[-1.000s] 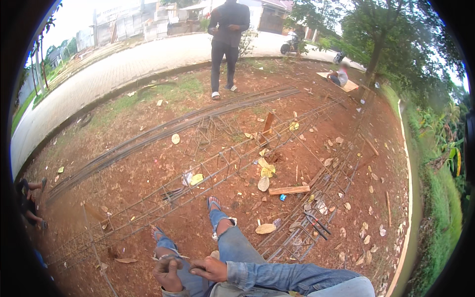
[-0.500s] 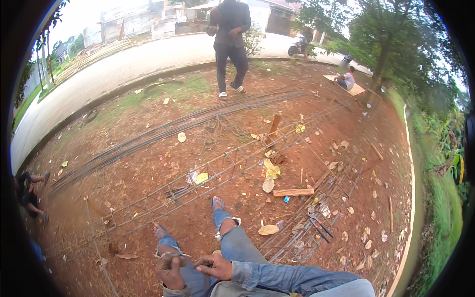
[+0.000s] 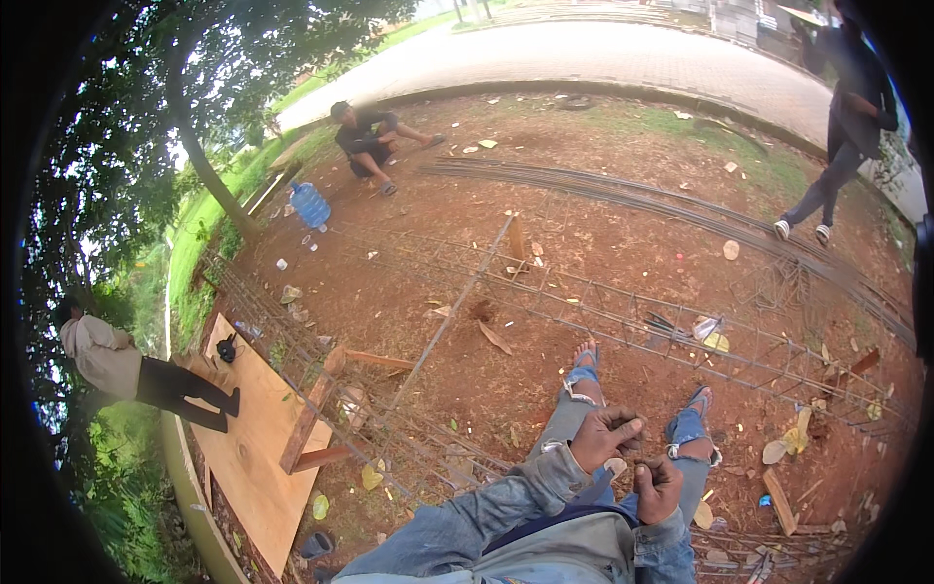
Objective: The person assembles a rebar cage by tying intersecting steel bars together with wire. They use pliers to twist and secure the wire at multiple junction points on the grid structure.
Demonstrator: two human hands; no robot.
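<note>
Above my lap, my left hand [image 3: 605,438] is closed, its thumb pressed to the curled fingers. Just beside it my right hand [image 3: 659,490] is also closed in a pinch. Whatever they hold, if anything, is too small to make out. My legs in torn jeans [image 3: 574,419] stretch ahead over red soil, with sandals on the feet. Past my feet lies a long steel rebar cage [image 3: 642,331] of thin bars and square ties. A thin rod [image 3: 452,307] crosses its left part near a short wooden post [image 3: 516,237].
A bundle of long rods [image 3: 623,195] lies beyond the cage. At left are a plywood sheet [image 3: 243,457], a wooden frame [image 3: 309,423], a standing person [image 3: 126,365] and a blue water jug [image 3: 310,205]. One person [image 3: 370,146] sits far off; another [image 3: 848,117] stands at right.
My view has swung to the left, bringing in the plywood, the jug and more people. Both hands stay closed and close together over my lap.
</note>
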